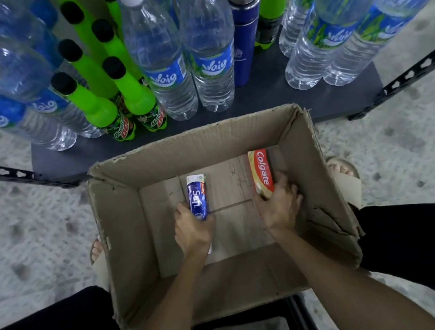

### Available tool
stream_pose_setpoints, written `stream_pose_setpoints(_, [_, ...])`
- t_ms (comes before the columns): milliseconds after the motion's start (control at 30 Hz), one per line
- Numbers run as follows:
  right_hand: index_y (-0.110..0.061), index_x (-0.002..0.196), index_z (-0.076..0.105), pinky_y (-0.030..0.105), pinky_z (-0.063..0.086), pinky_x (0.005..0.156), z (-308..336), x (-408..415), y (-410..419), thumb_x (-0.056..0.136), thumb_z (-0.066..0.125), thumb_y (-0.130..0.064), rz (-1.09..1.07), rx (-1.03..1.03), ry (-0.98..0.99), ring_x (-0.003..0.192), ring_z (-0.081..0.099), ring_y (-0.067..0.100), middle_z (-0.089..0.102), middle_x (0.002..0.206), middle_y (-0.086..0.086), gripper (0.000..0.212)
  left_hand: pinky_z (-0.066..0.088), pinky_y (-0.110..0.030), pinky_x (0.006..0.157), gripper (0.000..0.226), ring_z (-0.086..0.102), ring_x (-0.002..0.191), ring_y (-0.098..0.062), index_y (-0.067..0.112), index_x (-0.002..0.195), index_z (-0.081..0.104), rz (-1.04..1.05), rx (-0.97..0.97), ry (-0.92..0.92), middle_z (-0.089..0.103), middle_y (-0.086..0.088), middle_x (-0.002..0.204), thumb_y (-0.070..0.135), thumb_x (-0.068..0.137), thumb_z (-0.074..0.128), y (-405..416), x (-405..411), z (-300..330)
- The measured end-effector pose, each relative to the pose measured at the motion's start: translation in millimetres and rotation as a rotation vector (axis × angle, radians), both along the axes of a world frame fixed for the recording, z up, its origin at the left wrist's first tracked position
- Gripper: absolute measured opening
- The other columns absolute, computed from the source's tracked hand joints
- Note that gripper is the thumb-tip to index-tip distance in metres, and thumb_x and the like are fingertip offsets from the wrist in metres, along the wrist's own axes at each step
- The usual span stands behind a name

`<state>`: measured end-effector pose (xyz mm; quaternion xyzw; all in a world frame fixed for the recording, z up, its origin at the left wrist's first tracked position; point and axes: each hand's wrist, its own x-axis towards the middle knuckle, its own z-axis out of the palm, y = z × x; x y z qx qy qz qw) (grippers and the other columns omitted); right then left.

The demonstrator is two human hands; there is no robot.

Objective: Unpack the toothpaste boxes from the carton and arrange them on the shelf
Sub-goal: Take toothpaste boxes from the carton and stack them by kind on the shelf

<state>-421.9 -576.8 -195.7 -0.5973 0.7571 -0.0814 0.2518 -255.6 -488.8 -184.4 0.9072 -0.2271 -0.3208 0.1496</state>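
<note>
Left hand (192, 231): curled round the near end of a blue toothpaste box (198, 195), down inside the carton (125, 233).
Right hand (279, 206): gripping the near end of a red-and-gold Colgate box (261, 172), at the carton's right side, against the right wall.
Both boxes: lengthwise, far ends pointing toward the shelf (340, 91); resting on the carton floor or just lifted, cannot tell.
Carton: open, flaps torn, on the floor just near of the shelf; no other boxes visible within.
Shelf: dark board, far of the carton; water bottles (161, 69), green soda bottles (139, 97), a blue flask (244, 32). No toothpaste seen on it.
Progress, as judged: last two boxes in hand; lifting out and arranging on the shelf still to do.
</note>
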Motion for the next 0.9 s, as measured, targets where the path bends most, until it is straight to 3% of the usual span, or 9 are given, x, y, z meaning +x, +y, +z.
stream_pose_setpoints(167, [-0.016,0.135,0.05,0.043,0.036,0.096,15.6,-3.5,7.9,0.067,0.086,-0.028,0.015,-0.062,-0.222,0.11,0.054,0.03,0.068,0.108,0.007,0.077,0.046,-0.037,0.071,0.054,0.063,0.101,-0.034,0.01,0.114,0.053,-0.064,-0.084,-0.074,0.06,-0.011,0.115,0.027,0.072,0.081,3.7,-4.4,28.8])
stream_pose_setpoints(367, [-0.026,0.137,0.048,0.033,0.028,0.093,75.0,-0.6,15.8,0.066,0.082,-0.029,0.08,-0.171,-0.379,0.108,0.05,0.023,0.064,0.114,0.002,0.079,0.053,-0.04,0.076,0.051,0.062,0.1,-0.027,0.02,0.118,0.058,-0.117,-0.292,-0.162,0.058,-0.002,0.112,0.028,0.072,0.079,1.5,-7.0,89.4])
stream_pose_setpoints(467, [-0.026,0.134,0.051,0.03,0.028,0.088,121.0,-4.7,10.8,0.065,0.081,-0.03,0.147,-0.311,-0.393,0.106,0.051,0.018,0.065,0.109,-0.007,0.076,0.052,-0.041,0.077,0.043,0.06,0.095,-0.027,0.022,0.109,0.064,-0.101,-0.448,-0.211,0.061,0.001,0.101,0.024,0.069,0.078,0.5,-5.7,129.2])
stream_pose_setpoints(567, [-0.03,0.133,0.051,0.034,0.033,0.093,174.0,-12.3,-2.0,0.064,0.079,-0.034,0.194,-0.436,-0.397,0.109,0.05,0.014,0.065,0.11,-0.015,0.074,0.051,-0.042,0.081,0.04,0.06,0.094,-0.025,0.023,0.105,0.066,-0.113,-0.611,-0.274,0.064,0.004,0.096,0.019,0.066,0.078,1.2,0.4,171.2])
stream_pose_setpoints(767, [-0.036,0.136,0.049,0.033,0.029,0.094,284.5,-28.5,-28.6,0.065,0.081,-0.037,0.359,-0.582,-0.459,0.108,0.048,0.005,0.062,0.103,-0.026,0.078,0.05,-0.039,0.082,0.047,0.062,0.095,-0.017,0.029,0.114,0.066,-0.137,-0.786,-0.395,0.069,0.01,0.104,0.028,0.07,0.082,-0.4,14.5,275.2])
stream_pose_setpoints(900, [-0.038,0.132,0.052,0.037,0.031,0.092,358.1,-39.7,-33.7,0.065,0.076,-0.048,0.457,-0.663,-0.466,0.105,0.049,0.004,0.065,0.103,-0.024,0.072,0.052,-0.038,0.079,0.043,0.063,0.089,-0.012,0.029,0.116,0.068,-0.146,-0.877,-0.463,0.071,0.011,0.105,0.032,0.074,0.081,2.1,19.9,347.4])
